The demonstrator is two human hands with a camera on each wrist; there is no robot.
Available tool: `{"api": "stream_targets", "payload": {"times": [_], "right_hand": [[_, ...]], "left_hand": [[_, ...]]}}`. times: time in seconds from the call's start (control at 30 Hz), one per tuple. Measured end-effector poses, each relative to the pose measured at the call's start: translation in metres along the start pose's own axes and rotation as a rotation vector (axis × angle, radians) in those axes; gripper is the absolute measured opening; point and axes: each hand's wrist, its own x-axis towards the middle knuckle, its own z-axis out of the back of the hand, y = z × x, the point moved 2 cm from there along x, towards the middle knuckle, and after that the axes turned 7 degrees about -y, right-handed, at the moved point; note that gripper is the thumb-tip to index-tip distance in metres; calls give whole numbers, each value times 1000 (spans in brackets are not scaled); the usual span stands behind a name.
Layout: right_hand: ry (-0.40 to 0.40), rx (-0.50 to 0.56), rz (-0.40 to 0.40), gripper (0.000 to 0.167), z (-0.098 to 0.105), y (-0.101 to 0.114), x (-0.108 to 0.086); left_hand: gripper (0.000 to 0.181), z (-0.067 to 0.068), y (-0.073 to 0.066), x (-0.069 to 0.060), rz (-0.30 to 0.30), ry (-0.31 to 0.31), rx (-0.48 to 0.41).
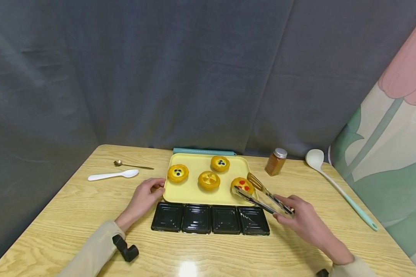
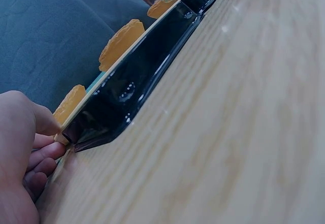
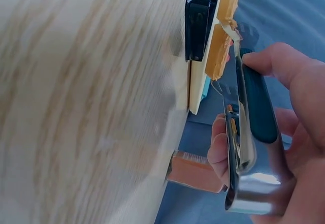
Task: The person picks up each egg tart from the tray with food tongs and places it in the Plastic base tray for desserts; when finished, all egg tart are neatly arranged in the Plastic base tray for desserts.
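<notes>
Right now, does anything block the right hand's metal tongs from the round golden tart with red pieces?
Nothing visible: the right hand holds the tongs open, tips at either side of the tart on the yellow rectangular tray.

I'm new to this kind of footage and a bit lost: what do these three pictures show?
There is no machine, only a person's left hand and right hand, both bare. The wide picture comes from a camera worn on the head; the tilted ones come from a camera on each wrist. On the wooden table lie a yellow tray with four tarts and, in front, four black square dishes. Around them are a white spoon, a small metal spoon, a jar and a ladle. The left hand pinches the yellow tray's edge. The right hand holds tongs, their tips at the tart with red pieces; whether they grip it is hard to tell.
</notes>
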Motion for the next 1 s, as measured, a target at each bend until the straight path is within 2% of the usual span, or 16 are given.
{"api": "stream_targets", "payload": {"times": [0.37, 0.7, 1.0], "right_hand": [[-19, -1, 52, 50, -4, -4, -1], [-1, 17, 18, 49, -3, -1, -3], [-33, 30, 41, 47, -2, 1, -5]], "left_hand": [[34, 0, 0, 0, -15, -6, 6], [34, -1, 0, 1, -10, -3, 15], [34, 0, 0, 1, -6, 0, 17]]}}
